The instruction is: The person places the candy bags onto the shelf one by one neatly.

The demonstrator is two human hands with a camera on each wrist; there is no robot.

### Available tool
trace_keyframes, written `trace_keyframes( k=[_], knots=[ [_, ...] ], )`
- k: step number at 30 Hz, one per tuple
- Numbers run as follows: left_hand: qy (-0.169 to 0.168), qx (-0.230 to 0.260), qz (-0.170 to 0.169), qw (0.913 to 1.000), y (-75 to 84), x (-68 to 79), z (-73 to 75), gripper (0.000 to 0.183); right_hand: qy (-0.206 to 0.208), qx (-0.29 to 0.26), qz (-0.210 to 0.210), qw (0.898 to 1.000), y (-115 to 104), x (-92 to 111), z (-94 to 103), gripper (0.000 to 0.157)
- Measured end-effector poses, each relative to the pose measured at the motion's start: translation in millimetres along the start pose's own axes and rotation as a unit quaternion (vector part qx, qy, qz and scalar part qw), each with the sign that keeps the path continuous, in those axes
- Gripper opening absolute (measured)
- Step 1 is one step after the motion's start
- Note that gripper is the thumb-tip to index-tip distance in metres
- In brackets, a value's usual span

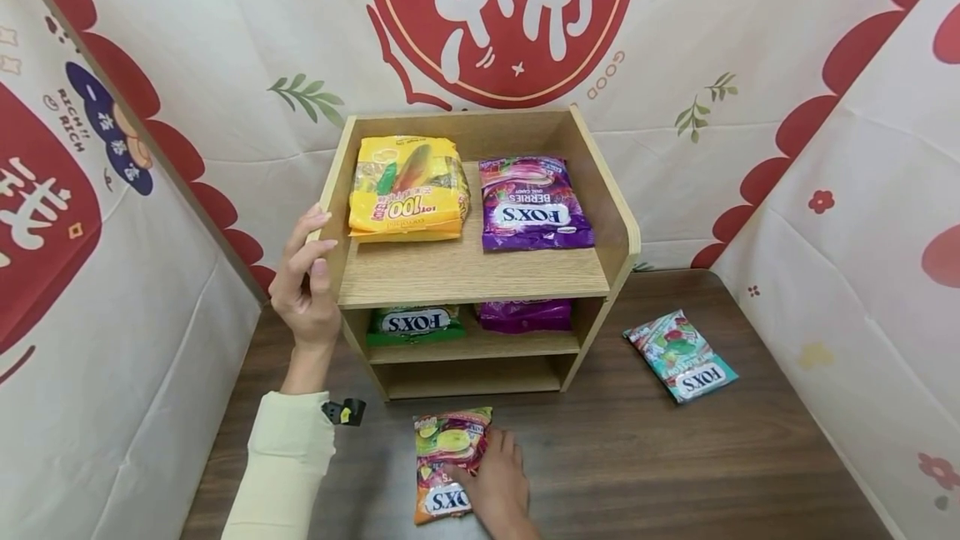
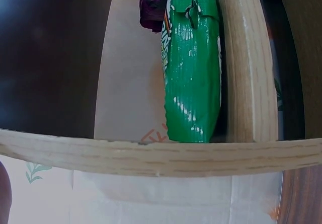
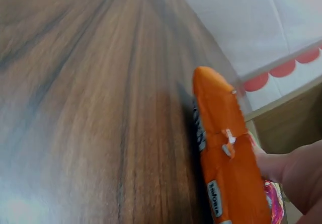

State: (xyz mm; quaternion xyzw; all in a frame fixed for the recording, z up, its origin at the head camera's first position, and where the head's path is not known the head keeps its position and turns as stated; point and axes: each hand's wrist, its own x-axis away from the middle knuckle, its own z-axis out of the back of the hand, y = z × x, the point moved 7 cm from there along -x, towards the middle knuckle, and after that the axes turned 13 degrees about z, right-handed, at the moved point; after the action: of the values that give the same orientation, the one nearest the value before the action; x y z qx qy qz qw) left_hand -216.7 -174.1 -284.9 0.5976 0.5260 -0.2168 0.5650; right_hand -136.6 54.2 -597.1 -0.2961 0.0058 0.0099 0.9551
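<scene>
My left hand [image 1: 309,286] holds the left side panel of a small wooden shelf [image 1: 472,277], its bent fingers at the panel's front edge. Below and in front of the shelf, my right hand [image 1: 497,477] grips an orange Fox's candy bag [image 1: 452,448] by its right side, the thumb over its printed front. The right wrist view shows that bag's plain orange back [image 3: 229,148] and part of the hand; the other fingers are hidden. On the shelf's top level lie a yellow candy bag [image 1: 408,190] and a purple Fox's Berries bag [image 1: 534,205].
A green Fox's bag [image 1: 416,323] and a magenta bag [image 1: 525,315] lie on the middle level. The bottom level [image 1: 468,377] is partly visible. A teal Fox's bag [image 1: 681,357] lies on the dark wooden table [image 1: 637,465] at right. Printed cloth [image 1: 675,40] surrounds the table.
</scene>
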Motion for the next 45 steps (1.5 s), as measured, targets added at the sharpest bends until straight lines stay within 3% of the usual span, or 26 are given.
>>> trace_keyframes(
  k=[4, 9, 17, 25, 30, 34, 45],
  knots=[
    [0.001, -0.004, 0.0, 1.0, 0.4, 0.5, 0.0, 0.041, 0.009, -0.033, -0.026, 0.999, 4, 4, 2.9, 0.101],
    [0.002, 0.007, -0.005, 1.0, -0.2, -0.9, -0.7, 0.041, 0.023, -0.041, -0.024, 0.999, 3, 9, 4.6, 0.103],
    [0.005, 0.007, -0.006, 0.9999, -1.0, -1.1, 0.6, 0.041, 0.037, -0.047, -0.017, 0.998, 5, 9, 0.3, 0.086],
    [0.003, 0.009, -0.008, 0.9999, -0.5, -0.8, 0.3, 0.041, 0.061, -0.075, 0.018, 0.995, 5, 9, 2.0, 0.072],
    [0.0, 0.006, -0.006, 1.0, -0.1, -0.6, -0.2, 0.041, 0.086, -0.138, 0.063, 0.985, 7, 8, 1.2, 0.06],
    [0.001, 0.008, -0.006, 1.0, -0.5, -0.4, 0.3, 0.041, 0.107, -0.209, 0.084, 0.968, 11, 8, -0.7, 0.053],
    [-0.002, 0.009, -0.005, 0.9999, -0.3, -0.7, 0.2, 0.04, 0.105, -0.314, 0.03, 0.943, 24, 9, -12.5, 0.046]
  ],
)
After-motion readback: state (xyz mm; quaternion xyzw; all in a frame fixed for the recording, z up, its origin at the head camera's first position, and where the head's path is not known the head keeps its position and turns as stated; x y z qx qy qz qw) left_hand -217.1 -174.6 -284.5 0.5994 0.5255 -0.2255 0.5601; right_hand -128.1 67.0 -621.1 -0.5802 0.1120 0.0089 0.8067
